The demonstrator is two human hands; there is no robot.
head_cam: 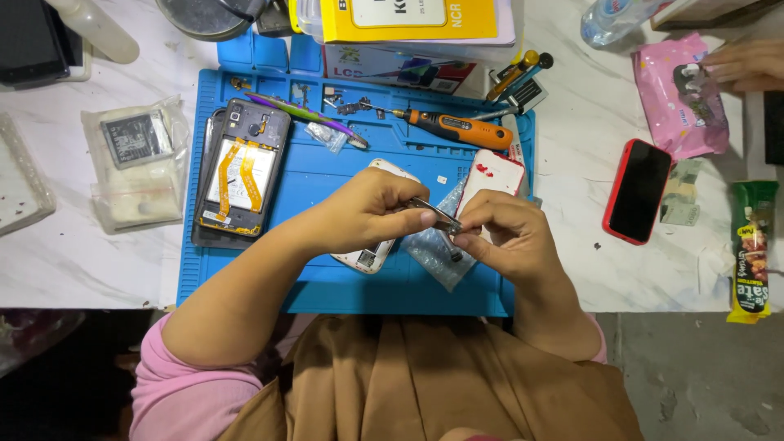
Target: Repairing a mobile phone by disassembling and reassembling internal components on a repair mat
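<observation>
From the head camera I look straight down on a blue work mat (327, 282) laid on a pale marble-look table (588, 147). My left hand (367, 214) is closed around metal tweezers (433, 214), thumb and forefinger pinching the shanks, tips pointing right. My right hand (506, 233) meets them, its fingertips pinched on a small dark part (455, 231) right at the tweezer tips; how firmly it is held I cannot tell. Both hands hover just above a clear plastic bag (433, 253) and a white phone shell (371, 253) lying on the mat.

Far left on the mat lies an opened phone (241, 167) with orange flex cables showing. At the far edge rests an orange-handled screwdriver (457, 128), and just near of it a white back cover (490, 175). Right of the mat, on the table, sits a red-cased phone (639, 192). Another person's hand (747, 64) rests on a pink packet (682, 94) at the far right.

The risk I see: the part is tiny, so a slip between tweezers and fingertips could drop it into the bag's folds or off the near edge of the mat.
</observation>
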